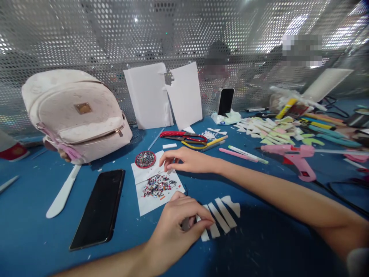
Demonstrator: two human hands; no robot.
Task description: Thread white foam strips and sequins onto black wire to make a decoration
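My left hand [183, 221] is at the front centre of the table, thumb and forefinger pinched together over several short white strips [221, 217]. Whatever is between those fingertips is too small or hidden to make out. Further back, my right hand [190, 159] hovers with curved fingers and a gap between thumb and forefinger; nothing shows in it. Its fingertips are above a creased white paper sheet [144, 206], beside a round red lid [145, 159] full of tiny shiny beads. A loose pile of mixed beads [158, 185] lies on the same sheet.
Left of the sheet are a black phone [99, 209], a white plastic knife [63, 192] and a pale backpack [77, 115]. Red-handled scissors [184, 136], pens [239, 154] and a pink glue gun [294, 156] lie behind and to the right. Paper scraps [273, 129] are heaped further back.
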